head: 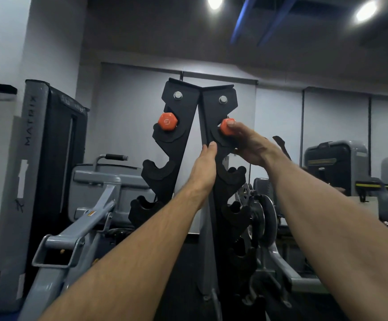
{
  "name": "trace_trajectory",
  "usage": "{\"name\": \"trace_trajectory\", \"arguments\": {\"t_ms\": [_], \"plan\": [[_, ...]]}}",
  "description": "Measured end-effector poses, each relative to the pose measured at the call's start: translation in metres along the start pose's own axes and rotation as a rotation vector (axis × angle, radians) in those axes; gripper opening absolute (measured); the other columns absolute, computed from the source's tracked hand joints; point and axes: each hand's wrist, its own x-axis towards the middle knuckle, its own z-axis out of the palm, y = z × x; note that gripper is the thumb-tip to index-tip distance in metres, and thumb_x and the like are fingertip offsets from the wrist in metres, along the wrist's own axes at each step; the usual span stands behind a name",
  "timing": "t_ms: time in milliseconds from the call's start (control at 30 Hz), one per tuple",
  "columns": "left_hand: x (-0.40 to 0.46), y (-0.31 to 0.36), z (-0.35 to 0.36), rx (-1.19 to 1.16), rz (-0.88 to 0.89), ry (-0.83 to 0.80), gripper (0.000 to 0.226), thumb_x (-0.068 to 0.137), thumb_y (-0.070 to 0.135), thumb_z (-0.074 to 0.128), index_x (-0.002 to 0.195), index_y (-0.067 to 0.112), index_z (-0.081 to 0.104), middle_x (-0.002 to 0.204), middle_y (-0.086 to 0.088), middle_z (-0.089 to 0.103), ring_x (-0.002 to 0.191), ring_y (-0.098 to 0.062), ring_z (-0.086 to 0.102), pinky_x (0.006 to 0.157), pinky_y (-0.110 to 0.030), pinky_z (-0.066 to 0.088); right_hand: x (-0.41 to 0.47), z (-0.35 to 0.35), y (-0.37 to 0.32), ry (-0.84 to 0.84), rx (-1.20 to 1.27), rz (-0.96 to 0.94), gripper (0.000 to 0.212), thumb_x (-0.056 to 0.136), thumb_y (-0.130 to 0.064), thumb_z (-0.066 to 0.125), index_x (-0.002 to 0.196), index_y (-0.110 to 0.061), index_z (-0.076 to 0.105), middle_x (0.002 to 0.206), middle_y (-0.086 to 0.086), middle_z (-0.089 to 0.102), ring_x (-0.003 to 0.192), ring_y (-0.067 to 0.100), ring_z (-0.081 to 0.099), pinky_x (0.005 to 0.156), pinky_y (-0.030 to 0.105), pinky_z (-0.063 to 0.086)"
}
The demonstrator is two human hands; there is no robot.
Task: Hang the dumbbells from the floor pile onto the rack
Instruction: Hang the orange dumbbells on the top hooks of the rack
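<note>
A dim gym room with grey walls (pixel 128 105) surrounds the black rack (pixel 183 126). A grey Matrix machine (pixel 49 144) stands left of the rack. The left hand (pixel 205 163) rests straight-fingered on the rack's centre edge. The right hand (pixel 251 144) grips an orange dumbbell (pixel 225 128) at the rack's top right hook; another orange dumbbell (pixel 167 121) sits in the top left hook.

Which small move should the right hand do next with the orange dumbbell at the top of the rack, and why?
Probably let go and draw back. The right hand holds the orange dumbbell already in the top cradle of the rack; the left hand steadies the rack's edge.
</note>
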Motion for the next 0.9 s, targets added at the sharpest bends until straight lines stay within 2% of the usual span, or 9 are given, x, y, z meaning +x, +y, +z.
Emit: {"name": "trace_trajectory", "arguments": {"t_ms": [100, 200, 267, 333, 533, 667, 767, 833, 900], "plan": [[0.001, 0.001, 0.001, 0.013, -0.009, -0.001, 0.092, 0.077, 0.079, 0.031, 0.159, 0.038, 0.025, 0.163, 0.009, 0.036, 0.149, -0.017, 0.033, 0.122, -0.054, 0.024, -0.001, 0.000, -0.001, -0.016, -0.013, -0.018, 0.109, 0.049, -0.059, 0.094, 0.139, -0.009, 0.059, 0.132, 0.013, 0.067, 0.112, 0.023, 0.067, 0.098, 0.033, 0.050], [0.001, 0.001, 0.003, 0.011, -0.014, 0.003, 0.089, 0.080, 0.077, 0.030, 0.160, 0.039, 0.023, 0.164, 0.008, 0.034, 0.150, -0.019, 0.032, 0.122, -0.056, 0.025, -0.001, 0.001, -0.003, -0.019, -0.005, -0.016, 0.092, 0.059, -0.052, 0.090, 0.136, -0.010, 0.062, 0.136, 0.015, 0.066, 0.114, 0.024, 0.066, 0.104, 0.033, 0.050], [0.000, 0.001, 0.003, 0.007, -0.013, 0.013, 0.090, 0.079, 0.078, 0.030, 0.159, 0.038, 0.024, 0.163, 0.009, 0.035, 0.149, -0.017, 0.033, 0.122, -0.055, 0.024, 0.000, 0.004, -0.002, 0.005, 0.027, -0.025, 0.085, 0.062, -0.051, 0.088, 0.133, -0.011, 0.065, 0.135, 0.015, 0.067, 0.120, 0.028, 0.065, 0.109, 0.034, 0.048], [0.000, 0.001, 0.003, -0.005, -0.020, 0.021, 0.090, 0.079, 0.078, 0.032, 0.159, 0.037, 0.025, 0.162, 0.010, 0.036, 0.149, -0.016, 0.033, 0.123, -0.054, 0.024, 0.002, 0.009, 0.000, 0.036, 0.040, -0.035, 0.087, 0.060, -0.054, 0.090, 0.133, -0.013, 0.066, 0.136, 0.016, 0.066, 0.127, 0.032, 0.062, 0.115, 0.039, 0.043], [-0.003, 0.002, 0.001, -0.049, -0.025, -0.011, 0.080, 0.091, 0.072, 0.033, 0.160, 0.033, 0.026, 0.163, 0.010, 0.034, 0.150, -0.013, 0.030, 0.124, -0.054, 0.022, -0.005, 0.016, -0.004, 0.071, 0.079, -0.042, 0.073, 0.060, -0.056, 0.083, 0.120, -0.017, 0.070, 0.115, 0.009, 0.073, 0.107, 0.022, 0.066, 0.097, 0.034, 0.047], [-0.003, 0.001, 0.000, -0.051, -0.022, -0.004, 0.073, 0.097, 0.067, 0.032, 0.161, 0.032, 0.025, 0.164, 0.009, 0.032, 0.151, -0.014, 0.028, 0.124, -0.054, 0.022, -0.002, 0.017, 0.001, 0.081, 0.087, -0.067, 0.093, 0.049, -0.064, 0.091, 0.124, -0.013, 0.068, 0.120, 0.015, 0.071, 0.108, 0.025, 0.064, 0.096, 0.036, 0.045], [-0.004, -0.001, -0.001, -0.046, -0.010, 0.003, 0.066, 0.103, 0.062, 0.031, 0.161, 0.030, 0.025, 0.165, 0.008, 0.031, 0.151, -0.014, 0.028, 0.124, -0.053, 0.022, -0.002, 0.016, 0.002, 0.073, 0.094, -0.078, 0.098, 0.053, -0.064, 0.091, 0.131, -0.009, 0.066, 0.132, 0.021, 0.066, 0.110, 0.027, 0.063, 0.105, 0.040, 0.044], [-0.005, -0.001, -0.001, -0.047, -0.011, 0.000, 0.065, 0.104, 0.059, 0.031, 0.161, 0.029, 0.025, 0.165, 0.007, 0.030, 0.151, -0.014, 0.028, 0.124, -0.053, 0.022, -0.003, 0.016, 0.002, 0.074, 0.108, -0.077, 0.086, 0.063, -0.057, 0.087, 0.131, -0.009, 0.066, 0.132, 0.020, 0.067, 0.111, 0.026, 0.065, 0.111, 0.042, 0.043], [-0.005, 0.000, -0.001, -0.053, -0.014, -0.003, 0.064, 0.105, 0.058, 0.031, 0.161, 0.028, 0.024, 0.166, 0.007, 0.029, 0.152, -0.015, 0.028, 0.124, -0.053, 0.022, -0.003, 0.015, 0.002, 0.105, 0.124, -0.077, 0.067, 0.072, -0.050, 0.082, 0.124, -0.011, 0.069, 0.122, 0.015, 0.072, 0.106, 0.022, 0.067, 0.113, 0.042, 0.044]]}}
